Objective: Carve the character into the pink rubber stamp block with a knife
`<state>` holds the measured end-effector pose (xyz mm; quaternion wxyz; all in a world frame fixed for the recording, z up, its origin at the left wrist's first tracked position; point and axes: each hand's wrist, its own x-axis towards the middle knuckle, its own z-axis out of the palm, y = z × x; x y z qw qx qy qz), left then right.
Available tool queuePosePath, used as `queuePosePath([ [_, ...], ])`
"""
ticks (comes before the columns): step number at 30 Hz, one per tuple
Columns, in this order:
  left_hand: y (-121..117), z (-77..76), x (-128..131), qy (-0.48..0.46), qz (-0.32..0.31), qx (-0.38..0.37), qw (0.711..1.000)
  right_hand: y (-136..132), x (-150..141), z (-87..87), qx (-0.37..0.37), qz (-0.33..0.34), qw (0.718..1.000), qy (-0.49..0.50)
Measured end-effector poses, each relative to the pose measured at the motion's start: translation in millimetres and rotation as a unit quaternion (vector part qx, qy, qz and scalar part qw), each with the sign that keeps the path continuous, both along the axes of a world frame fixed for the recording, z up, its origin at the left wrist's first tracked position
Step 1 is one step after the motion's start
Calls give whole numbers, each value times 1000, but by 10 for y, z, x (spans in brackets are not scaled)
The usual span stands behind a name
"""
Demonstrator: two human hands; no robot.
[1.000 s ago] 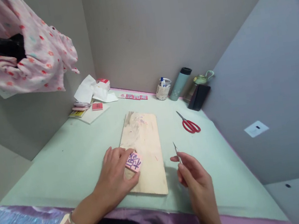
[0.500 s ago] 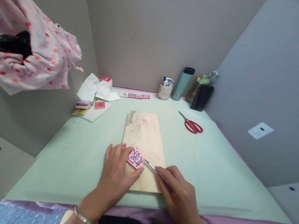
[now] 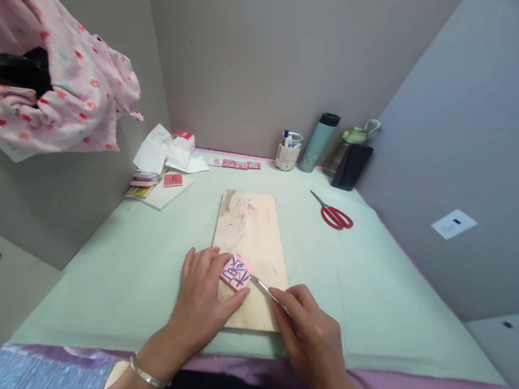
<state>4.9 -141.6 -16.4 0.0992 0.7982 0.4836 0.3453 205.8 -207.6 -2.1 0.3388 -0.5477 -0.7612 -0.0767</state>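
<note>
On a pale wooden board lies a small pink carving block with dark purple character strokes drawn on its top. My left hand pinches the block between thumb and fingers from the left side. In my right hand is a slim silver carving knife, held like a pen. Its tip is at the block's right edge; whether it cuts into the block I cannot tell. Part of the knife's handle is hidden by my fingers.
Red-handled scissors lie right of the board. Behind them are a dark phone-like object, a teal bottle and a can with pens. Carved pink blocks line the back edge. Papers are at back left, below a hanging pink cloth.
Very little differs. The camera view has shifted slightly, and both hands keep their grip on the block and the knife, whose tip stays at the block's right edge.
</note>
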Motion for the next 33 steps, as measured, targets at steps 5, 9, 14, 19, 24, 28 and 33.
queuePosePath([
  [5, 5, -6, 1, -1, 3, 1, 1000, -7, -42, 9, 18, -24, 999, -31],
  [9, 12, -9, 2, -1, 1, 2, 1000, -5, -57, 9, 19, -33, 999, -36],
  [14, 12, -7, 1, 0, -1, 6, 1000, -11, -47, -2, 21, -34, 998, -39],
  [19, 10, -11, 3, 3, -3, 12, 1000, -12, -63, -15, 29, -41, 998, -42],
  [24, 16, -14, 2, 9, -6, 18, 1000, 4, -88, -9, 38, -52, 997, -49],
  [28, 18, -23, 2, 14, -3, 20, 1000, 6, -77, -3, 32, -49, 997, -44],
  [33, 15, -35, 7, 16, 1, 18, 1000, -14, -55, -16, 11, -43, 999, -25],
])
